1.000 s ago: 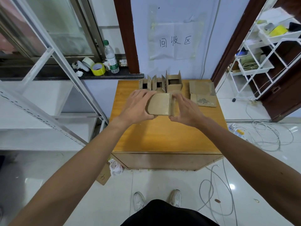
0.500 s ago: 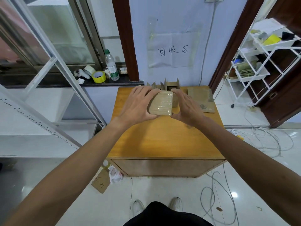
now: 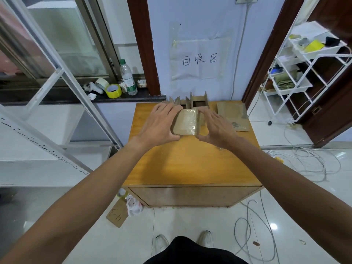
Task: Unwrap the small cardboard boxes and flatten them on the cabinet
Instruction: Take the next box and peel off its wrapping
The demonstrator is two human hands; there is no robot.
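I hold a small cardboard box [image 3: 186, 121], glossy with clear tape, above the far half of the wooden cabinet [image 3: 192, 164]. My left hand [image 3: 161, 124] grips its left side, fingers over the far edge and thumb under the near corner. My right hand [image 3: 216, 126] grips its right side the same way. Behind it, against the wall, stand opened boxes [image 3: 199, 102] with their flaps up, partly hidden by my hands. Flattened cardboard [image 3: 233, 115] lies at the cabinet's back right corner.
A windowsill at the left carries a water bottle [image 3: 128, 78] and a yellow tape roll [image 3: 113, 90]. A white wire rack [image 3: 304, 73] stands at the right. Cables [image 3: 308, 161] lie on the tiled floor, and a cardboard scrap [image 3: 117, 214] with a crumpled bag sits by the cabinet's front left foot.
Both hands keep hold of the taped box. Its top face has tilted more toward me and my fingers have spread along its sides.
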